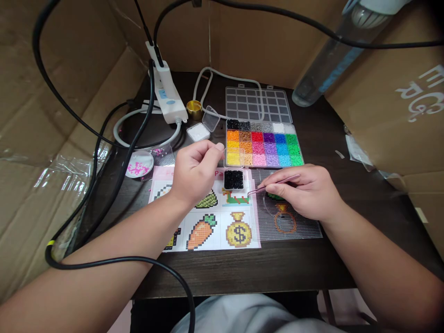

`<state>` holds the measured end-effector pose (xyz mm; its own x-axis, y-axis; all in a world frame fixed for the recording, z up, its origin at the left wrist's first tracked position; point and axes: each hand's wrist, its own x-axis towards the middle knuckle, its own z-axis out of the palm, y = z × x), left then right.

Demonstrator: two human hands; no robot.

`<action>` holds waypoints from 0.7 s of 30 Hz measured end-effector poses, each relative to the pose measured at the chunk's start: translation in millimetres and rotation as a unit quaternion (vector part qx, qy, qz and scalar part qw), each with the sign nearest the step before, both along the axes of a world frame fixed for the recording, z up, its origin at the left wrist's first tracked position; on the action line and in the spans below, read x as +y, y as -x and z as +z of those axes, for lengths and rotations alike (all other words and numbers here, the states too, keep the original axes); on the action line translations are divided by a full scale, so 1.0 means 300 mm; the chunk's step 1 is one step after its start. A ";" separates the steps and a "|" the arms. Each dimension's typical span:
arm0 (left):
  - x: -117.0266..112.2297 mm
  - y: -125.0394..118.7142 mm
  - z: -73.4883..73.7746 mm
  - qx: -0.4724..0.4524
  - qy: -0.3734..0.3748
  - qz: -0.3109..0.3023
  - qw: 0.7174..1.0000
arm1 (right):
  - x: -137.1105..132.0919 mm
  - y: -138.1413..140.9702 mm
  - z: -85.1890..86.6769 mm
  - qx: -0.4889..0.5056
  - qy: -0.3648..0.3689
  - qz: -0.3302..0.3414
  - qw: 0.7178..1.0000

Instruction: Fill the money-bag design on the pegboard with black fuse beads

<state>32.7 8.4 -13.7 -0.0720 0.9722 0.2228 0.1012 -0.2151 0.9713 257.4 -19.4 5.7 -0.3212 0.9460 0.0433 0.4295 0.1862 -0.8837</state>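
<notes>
My left hand (pixel 197 169) is closed in a pinch beside the open clear lid (pixel 235 157) of a small box. Whatever lies between its thumb and finger is hidden. Black beads (pixel 233 179) fill that small box, which rests on the pattern sheet (pixel 204 209). In my right hand (pixel 305 189) are pink tweezers (pixel 274 184), their tips pointing left, near the box's lower right corner. Beneath the right hand lies a clear pegboard (pixel 305 229) bearing a bead ring design (pixel 285 218) and a green piece, partly covered by the hand.
Behind the sheet stands a sorted bead case (pixel 263 144) with its clear lid open. A box of white beads (pixel 198 132), a gold cup (pixel 194 109) and a dish of pink beads (pixel 139 164) are left of it. Black cables (pixel 121 185) cross over my left forearm, near a power strip (pixel 169 99).
</notes>
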 end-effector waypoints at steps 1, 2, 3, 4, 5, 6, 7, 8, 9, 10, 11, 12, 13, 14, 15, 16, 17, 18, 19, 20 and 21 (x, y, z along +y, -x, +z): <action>0.000 0.000 0.000 -0.001 0.001 -0.001 1.000 | 0.000 0.000 0.001 -0.001 -0.001 -0.001 1.000; -0.001 0.000 0.001 -0.002 0.002 -0.001 1.000 | 0.000 -0.001 0.001 -0.002 -0.002 -0.002 1.000; -0.001 0.000 0.001 -0.002 0.003 -0.001 1.000 | 0.000 -0.001 0.002 -0.003 -0.004 -0.004 1.000; -0.001 -0.001 0.001 -0.002 0.004 -0.001 1.000 | 0.001 -0.002 0.001 -0.005 -0.006 -0.005 1.000; -0.001 -0.001 0.001 -0.002 0.004 0.000 1.000 | 0.001 -0.002 0.001 -0.006 -0.008 -0.006 1.000; -0.001 -0.001 0.002 -0.002 0.005 0.000 1.000 | 0.001 -0.003 0.000 -0.007 -0.011 -0.008 1.000; -0.001 -0.001 0.003 -0.002 0.005 0.000 1.000 | 0.001 -0.004 0.000 -0.008 -0.014 -0.010 1.000; -0.001 -0.001 0.003 -0.002 0.007 0.001 1.000 | 0.001 -0.004 -0.001 -0.009 -0.017 -0.012 1.000; -0.002 -0.001 0.004 -0.002 0.010 0.001 1.000 | 0.001 -0.004 -0.001 -0.008 -0.018 -0.014 1.000; -0.002 0.000 0.005 -0.001 0.013 0.003 1.000 | 0.001 -0.005 -0.001 -0.008 -0.019 -0.016 1.000; -0.002 0.000 0.006 -0.001 0.016 0.004 1.000 | 0.000 -0.004 -0.001 -0.007 -0.018 -0.017 1.000; -0.003 0.000 0.006 0.000 0.018 0.004 1.000 | 0.000 -0.004 -0.001 -0.006 -0.016 -0.018 1.000; -0.003 0.001 0.006 0.001 0.019 0.004 1.000 | 0.000 -0.004 -0.001 -0.005 -0.015 -0.019 1.000; -0.003 0.001 0.006 0.001 0.020 0.003 1.000 | 0.000 -0.003 -0.001 -0.004 -0.015 -0.020 1.000; -0.004 0.002 0.005 0.000 0.021 0.003 1.000 | -0.001 -0.002 -0.001 -0.003 -0.017 -0.020 1.000; -0.004 0.002 0.005 -0.001 0.021 0.002 1.000 | 0.000 -0.002 -0.001 -0.002 -0.020 -0.020 1.000; -0.004 0.003 0.004 -0.001 0.021 0.001 1.000 | 0.000 -0.001 -0.001 -0.001 -0.022 -0.019 1.000; -0.004 0.003 0.005 -0.002 0.021 0.001 1.000 | 0.000 -0.001 -0.001 -0.001 -0.023 -0.018 1.000; -0.004 0.003 0.005 -0.002 0.022 0.000 1.000 | 0.001 -0.001 -0.001 0.000 -0.023 -0.016 1.000; -0.004 0.003 0.006 -0.002 0.023 -0.001 1.000 | 0.001 -0.002 -0.002 0.000 -0.021 -0.015 1.000; -0.004 0.004 0.007 -0.002 0.024 -0.003 1.000 | 0.001 -0.002 -0.002 0.000 -0.019 -0.013 1.000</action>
<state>31.6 7.2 -11.7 -0.0671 0.9823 0.1750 0.0959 -0.1683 0.9811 258.1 -19.0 5.0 -0.2963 0.9519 0.0783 0.4355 0.2076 -0.8759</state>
